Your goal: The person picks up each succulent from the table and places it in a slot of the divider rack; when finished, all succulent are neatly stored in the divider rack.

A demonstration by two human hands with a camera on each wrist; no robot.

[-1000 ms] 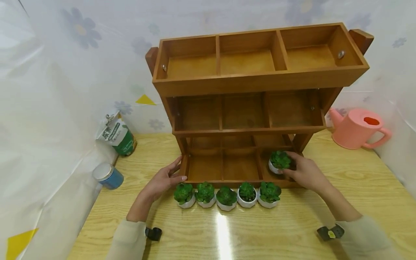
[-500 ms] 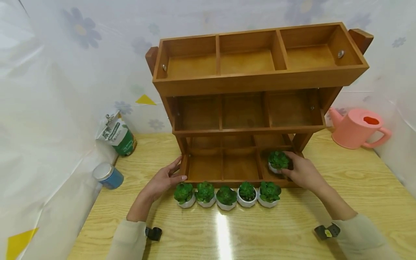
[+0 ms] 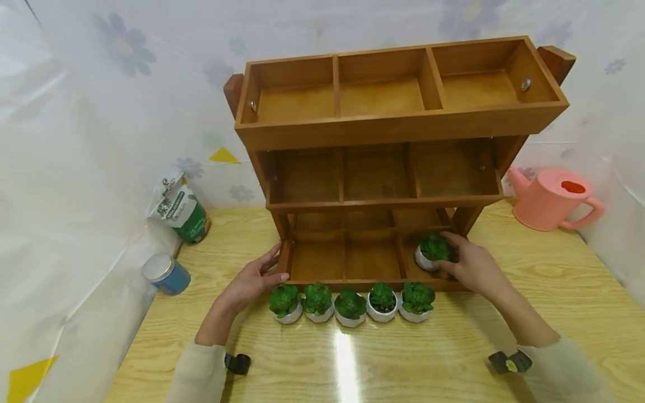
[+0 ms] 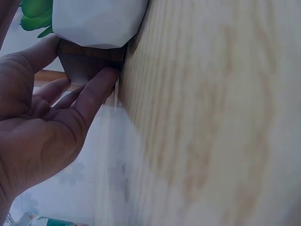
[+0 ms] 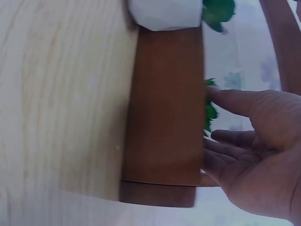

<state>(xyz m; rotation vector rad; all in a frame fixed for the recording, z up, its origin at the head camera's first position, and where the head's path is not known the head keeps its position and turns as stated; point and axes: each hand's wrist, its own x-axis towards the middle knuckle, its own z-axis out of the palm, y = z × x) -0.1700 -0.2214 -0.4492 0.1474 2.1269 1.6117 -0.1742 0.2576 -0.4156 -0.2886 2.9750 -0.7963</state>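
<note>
In the head view, my right hand (image 3: 476, 267) holds a potted succulent (image 3: 434, 249) with a white pot, inside the bottom tier's right compartment. The right wrist view shows the thumb against its leaves (image 5: 210, 110); the tier's front board hides the pot. My left hand (image 3: 254, 280) grips the left end of the brown wooden plant shelf (image 3: 363, 127), thumb by the front rim and fingers along the outer side. In the left wrist view, the fingertips touch the shelf's end (image 4: 87, 63), beside a white pot (image 4: 99, 21).
Several potted succulents (image 3: 350, 307) stand in a row before the shelf on the wood-grain table (image 3: 403, 364). A pink watering can (image 3: 549, 201) is at right. A blue jar (image 3: 167, 274) and a green-white pouch (image 3: 183, 212) stand at left, near the plastic-covered wall (image 3: 75, 168).
The succulent in my right hand shifts slightly left, then back right, within its compartment. My left hand stays at the shelf's end.
</note>
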